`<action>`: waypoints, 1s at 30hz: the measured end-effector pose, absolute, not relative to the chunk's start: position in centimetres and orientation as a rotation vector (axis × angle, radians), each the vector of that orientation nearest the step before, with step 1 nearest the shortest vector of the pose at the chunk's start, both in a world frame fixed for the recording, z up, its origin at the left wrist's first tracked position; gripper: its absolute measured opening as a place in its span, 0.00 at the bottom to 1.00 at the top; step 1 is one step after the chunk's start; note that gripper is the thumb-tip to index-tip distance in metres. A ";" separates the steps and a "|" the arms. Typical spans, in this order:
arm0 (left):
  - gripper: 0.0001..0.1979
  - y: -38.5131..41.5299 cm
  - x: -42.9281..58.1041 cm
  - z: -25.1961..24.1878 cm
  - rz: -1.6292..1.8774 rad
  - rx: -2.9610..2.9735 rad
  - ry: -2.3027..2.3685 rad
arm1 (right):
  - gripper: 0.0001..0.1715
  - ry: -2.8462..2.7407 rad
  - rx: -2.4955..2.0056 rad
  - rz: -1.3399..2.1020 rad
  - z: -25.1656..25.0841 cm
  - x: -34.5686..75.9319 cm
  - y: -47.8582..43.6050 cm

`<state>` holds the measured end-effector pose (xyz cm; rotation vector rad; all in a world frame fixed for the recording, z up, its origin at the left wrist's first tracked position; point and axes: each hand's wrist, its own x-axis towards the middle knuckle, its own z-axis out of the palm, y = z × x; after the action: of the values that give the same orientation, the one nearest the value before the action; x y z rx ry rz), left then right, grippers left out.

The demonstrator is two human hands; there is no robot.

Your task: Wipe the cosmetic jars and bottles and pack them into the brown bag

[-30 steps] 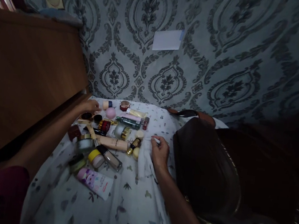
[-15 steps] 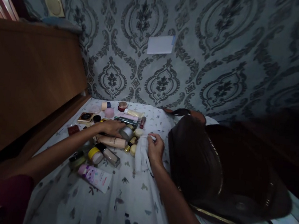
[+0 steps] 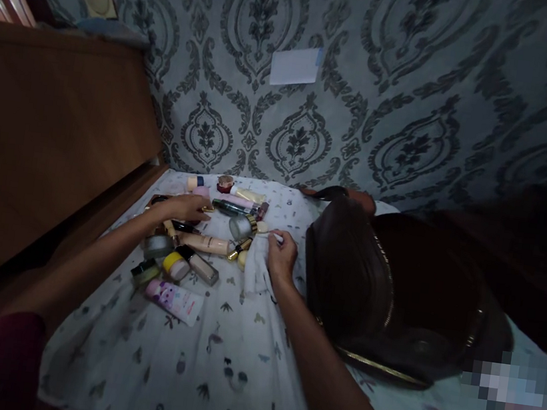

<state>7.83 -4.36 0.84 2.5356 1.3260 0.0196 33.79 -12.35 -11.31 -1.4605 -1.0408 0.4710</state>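
Note:
My left hand (image 3: 183,207) reaches over a heap of cosmetics (image 3: 198,242) on a white printed sheet (image 3: 233,361). Its fingers curl down among the small jars at the heap's far side, and what they grip is hidden. A silver-lidded jar (image 3: 240,227) stands just right of that hand. Beside it lies a beige tube (image 3: 205,244). A pink tube (image 3: 174,299) lies nearest me. My right hand (image 3: 281,254) is closed, pinching a white cloth (image 3: 255,271) at the heap's right edge, next to a brown handbag (image 3: 367,291).
A wooden cabinet (image 3: 51,135) runs along the left side. Patterned wallpaper (image 3: 366,110) with a white card (image 3: 294,66) stuck on it closes off the back. The handbag fills the sheet's right half. A blurred patch sits at the lower right.
My left hand went from the far-left jars to the silver-lidded jar, then drew back left. That jar now stands a little farther right. My right hand stayed on the cloth.

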 end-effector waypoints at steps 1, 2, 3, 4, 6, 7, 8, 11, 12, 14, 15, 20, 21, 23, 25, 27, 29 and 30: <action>0.17 -5.2 7.1 1.1 0.011 2.523 1.309 | 0.17 -1.064 -1.461 0.477 -11.3 33.7 -12.3; 0.17 -6.1 6.4 1.2 0.003 2.519 1.277 | 0.18 -1.093 -1.460 0.486 -11.3 33.6 -12.3; 0.18 -7.0 5.9 1.2 0.002 2.527 1.238 | 0.19 -1.126 -1.456 0.496 -11.4 33.5 -12.3; 0.20 -8.0 5.6 1.1 0.012 2.547 1.198 | 0.19 -1.163 -1.450 0.506 -11.4 33.4 -12.2; 0.22 -9.7 5.8 0.7 0.064 2.611 1.138 | 0.19 -1.237 -1.430 0.522 -11.4 33.1 -12.2; 0.23 -10.3 6.3 0.4 0.105 2.645 1.122 | 0.18 -1.273 -1.418 0.529 -11.4 33.0 -12.2; 0.24 -10.8 7.2 0.1 0.153 2.672 1.109 | 0.17 -1.305 -1.403 0.536 -11.4 32.9 -12.2; 0.27 -10.8 10.9 -0.8 0.262 2.730 1.085 | 0.19 -1.384 -1.339 0.561 -11.3 32.8 -12.2; 0.28 -10.5 12.3 -1.1 0.236 2.759 1.104 | 0.20 -1.403 -1.314 0.570 -11.3 32.7 -12.2; 0.27 -9.6 14.6 -1.7 0.122 2.815 1.200 | 0.21 -1.428 -1.269 0.585 -11.3 32.7 -12.2; 0.26 -9.1 15.5 -1.9 0.101 2.817 1.227 | 0.21 -1.434 -1.253 0.591 -11.3 32.6 -12.2; 0.26 -8.0 16.4 -2.3 0.101 2.759 1.365 | 0.20 -1.382 -1.251 0.605 -11.5 32.7 -12.1; 0.26 -8.1 16.1 -2.2 0.117 2.737 1.411 | 0.21 -1.362 -1.258 0.606 -11.6 32.8 -12.0; 0.25 -8.3 15.2 -1.9 0.161 2.687 1.510 | 0.21 -1.320 -1.269 0.610 -11.6 32.9 -11.9; 0.24 -8.6 14.3 -1.6 0.198 2.631 1.611 | 0.22 -1.285 -1.275 0.616 -11.7 32.9 -11.9; 0.21 -9.0 13.5 -1.4 0.212 2.567 1.705 | 0.22 -1.262 -1.274 0.622 -11.7 32.9 -11.8; 0.20 -9.5 12.7 -1.2 0.214 2.511 1.779 | 0.21 -1.245 -1.270 0.624 -11.6 32.9 -11.9; 0.20 -9.9 12.3 -1.1 0.219 2.490 1.803 | 0.21 -1.239 -1.268 0.625 -11.5 32.8 -11.9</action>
<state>12.29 -9.86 -1.14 2.4899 1.8032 0.2190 32.85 -11.92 -11.52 -1.2683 -1.2387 0.6249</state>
